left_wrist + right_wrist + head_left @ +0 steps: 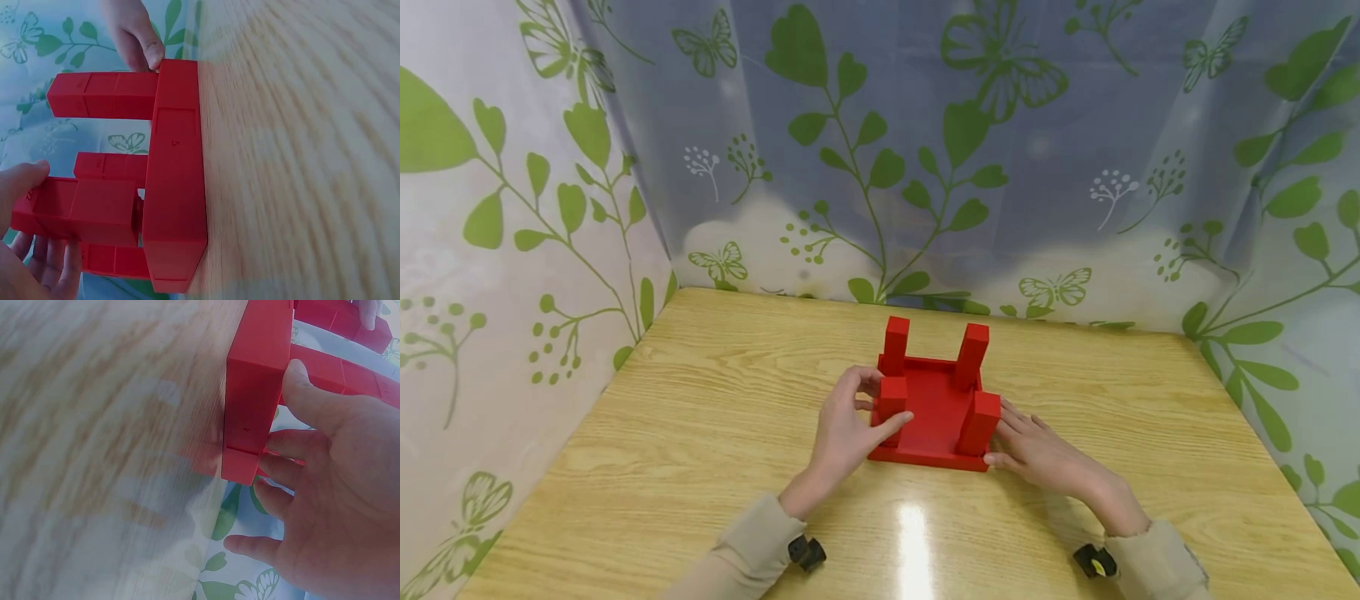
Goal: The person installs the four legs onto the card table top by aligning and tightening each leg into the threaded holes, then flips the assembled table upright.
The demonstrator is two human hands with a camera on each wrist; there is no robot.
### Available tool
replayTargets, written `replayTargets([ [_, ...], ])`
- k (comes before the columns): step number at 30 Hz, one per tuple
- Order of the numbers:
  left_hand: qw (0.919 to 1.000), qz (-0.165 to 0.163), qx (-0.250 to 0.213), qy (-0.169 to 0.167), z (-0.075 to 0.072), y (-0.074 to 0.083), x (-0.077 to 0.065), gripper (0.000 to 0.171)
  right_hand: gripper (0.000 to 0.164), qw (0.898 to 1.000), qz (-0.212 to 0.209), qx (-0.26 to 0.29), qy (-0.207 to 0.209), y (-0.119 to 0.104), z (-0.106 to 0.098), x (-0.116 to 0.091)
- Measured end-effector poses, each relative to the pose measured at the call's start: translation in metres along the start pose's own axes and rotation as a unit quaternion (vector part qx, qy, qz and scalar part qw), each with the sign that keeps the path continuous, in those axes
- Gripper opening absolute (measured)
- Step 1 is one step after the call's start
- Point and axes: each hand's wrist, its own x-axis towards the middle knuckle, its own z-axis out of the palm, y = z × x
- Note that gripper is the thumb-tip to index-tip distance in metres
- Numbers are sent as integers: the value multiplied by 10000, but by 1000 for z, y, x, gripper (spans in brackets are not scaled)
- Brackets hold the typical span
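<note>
A square red plastic base (928,417) with a raised rim lies on the table, several block-like red legs standing up from it. My left hand (842,429) grips the near left leg (892,408), thumb on the near side and fingers behind it. In the left wrist view, a narrow gap shows between this leg (94,206) and the base. At the near right corner, beside another red leg (980,423), my right hand (1048,454) touches the base. Its thumb is at the rim and its fingers extend along the right side, fairly straight.
The light wood-grain table (730,375) spreads around the red piece. A curtain (895,167) with green leaves and butterflies hangs along the back and both sides. A black strap device (807,552) sits at the left wrist, with another black device (1094,561) at the right.
</note>
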Motion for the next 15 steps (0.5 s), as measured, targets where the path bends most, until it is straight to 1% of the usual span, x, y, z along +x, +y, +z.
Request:
replayTargets([
  [3,9998,-104,-97,-147,-3,0,0,55,73,10000,-7,-12,6,0,0,0],
  [5,9987,-243,-281,-336,-6,0,1,56,73,10000,-29,-35,22,-1,0,0],
  [7,9961,-386,-551,-577,-10,-1,2,55,72,10000,-28,-38,35,-1,0,0],
  [10,9893,-486,-923,-1019,-18,-4,4,51,72,10000,-25,-53,55,-1,0,0],
  [15,9747,-340,-1246,-1826,-30,-10,10,48,72,10000,-18,-52,54,-1,0,0],
])
